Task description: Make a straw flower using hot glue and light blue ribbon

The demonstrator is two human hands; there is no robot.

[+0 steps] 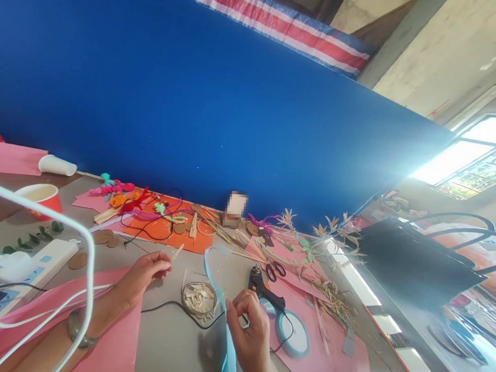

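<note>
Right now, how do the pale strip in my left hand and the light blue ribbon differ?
The pale strip is short; the light blue ribbon is long. The strip looks straight, the ribbon curves. The strip juts from the left hand, while the ribbon runs beside the right hand. Both are narrow.

Mostly matt, with a few shiny surfaces

The ribbon (229,347) has a smooth, satiny sheen, while the pointed sliver (177,254) looks like dry, matt wood. Pale, flat chips (199,300) share that dull, unpolished look. The glue gun (270,296) is dark plastic; the power strip (51,262) is smooth white plastic. Matt paper makes up the pink sheet (118,345) and the orange sheet (147,225). Straw (337,294) looks rough and brittle. The bangle (77,327) is polished, the bench (163,336) flat and dull, the blue panel (222,113) smooth, the striped sheeting (279,28) creased and faintly shiny.
</note>
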